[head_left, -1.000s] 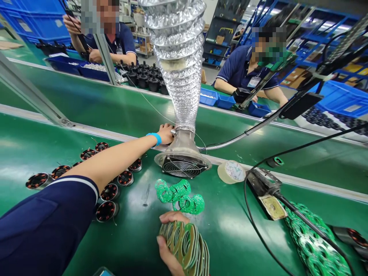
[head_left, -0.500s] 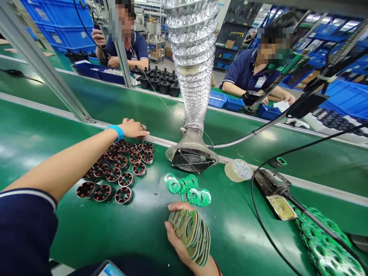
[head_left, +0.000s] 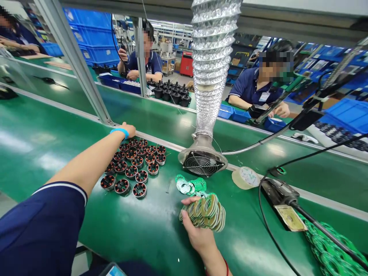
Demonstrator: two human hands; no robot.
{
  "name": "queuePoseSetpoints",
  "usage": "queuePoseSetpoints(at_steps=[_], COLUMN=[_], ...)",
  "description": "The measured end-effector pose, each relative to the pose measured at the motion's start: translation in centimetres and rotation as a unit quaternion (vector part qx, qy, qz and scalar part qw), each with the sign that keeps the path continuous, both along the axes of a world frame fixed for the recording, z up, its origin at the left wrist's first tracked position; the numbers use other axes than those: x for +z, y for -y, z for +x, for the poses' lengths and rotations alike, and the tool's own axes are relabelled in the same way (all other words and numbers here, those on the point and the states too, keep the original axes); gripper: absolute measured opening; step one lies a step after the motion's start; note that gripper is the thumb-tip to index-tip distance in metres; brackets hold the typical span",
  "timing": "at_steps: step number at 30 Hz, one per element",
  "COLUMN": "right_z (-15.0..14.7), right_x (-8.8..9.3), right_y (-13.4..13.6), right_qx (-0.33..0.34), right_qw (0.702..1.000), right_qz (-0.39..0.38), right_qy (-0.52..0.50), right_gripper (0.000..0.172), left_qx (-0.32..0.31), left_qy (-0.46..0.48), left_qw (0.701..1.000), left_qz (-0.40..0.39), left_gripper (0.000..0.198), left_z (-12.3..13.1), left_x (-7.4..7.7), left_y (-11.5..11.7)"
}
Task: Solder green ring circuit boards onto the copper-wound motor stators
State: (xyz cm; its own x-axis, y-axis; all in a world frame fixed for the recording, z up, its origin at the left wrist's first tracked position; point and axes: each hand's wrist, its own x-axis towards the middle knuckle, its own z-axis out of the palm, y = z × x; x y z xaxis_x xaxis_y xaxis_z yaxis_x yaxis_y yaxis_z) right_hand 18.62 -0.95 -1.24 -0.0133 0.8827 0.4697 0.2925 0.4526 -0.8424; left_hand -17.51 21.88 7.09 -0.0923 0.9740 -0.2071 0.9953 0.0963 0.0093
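My left hand (head_left: 128, 130), below a blue wristband, is at the far edge of the bench, just behind a group of round motor stators (head_left: 131, 171) with copper windings. Its fingers are mostly hidden, so what it holds, if anything, does not show. A thick stack of ring-shaped circuit boards (head_left: 211, 210) is gripped in my right hand (head_left: 198, 230), with the thumb over the near side. Just beyond that stack, loose green ring boards (head_left: 188, 186) lie on the green bench (head_left: 155, 230).
A fan hood (head_left: 202, 164) on a silver duct hangs over the bench's far edge. To the right are a tape roll (head_left: 245, 178), a soldering tool (head_left: 280, 191) with its cable, and a pile of green boards (head_left: 330, 245). Several people sit across the line.
The view has shifted, showing more on the left. My left hand has moved to the left of the stators' far edge. My right hand still holds the stack, now turned more sideways.
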Motion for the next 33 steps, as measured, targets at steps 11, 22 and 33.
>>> queuePoseSetpoints(at_steps=[11, 22, 33], right_z=[-0.1, -2.0, 0.7], right_x=[0.4, 3.9, 5.0], right_y=[0.1, 1.5, 4.7], right_qx=[0.035, 0.150, 0.099], right_qw=[0.997, 0.864, 0.922], right_qz=[0.032, 0.106, 0.116], right_qy=[0.064, 0.469, 0.357], right_gripper=[0.014, 0.018, 0.054], left_qx=[0.047, -0.230, -0.246], left_qy=[0.108, 0.315, 0.198], left_qw=[0.992, 0.886, 0.942], left_qz=[-0.036, -0.248, -0.111], left_gripper=[0.061, 0.048, 0.037], left_z=[-3.0, 12.4, 14.4], left_x=[1.8, 5.0, -1.4], left_y=[6.1, 20.1, 26.1])
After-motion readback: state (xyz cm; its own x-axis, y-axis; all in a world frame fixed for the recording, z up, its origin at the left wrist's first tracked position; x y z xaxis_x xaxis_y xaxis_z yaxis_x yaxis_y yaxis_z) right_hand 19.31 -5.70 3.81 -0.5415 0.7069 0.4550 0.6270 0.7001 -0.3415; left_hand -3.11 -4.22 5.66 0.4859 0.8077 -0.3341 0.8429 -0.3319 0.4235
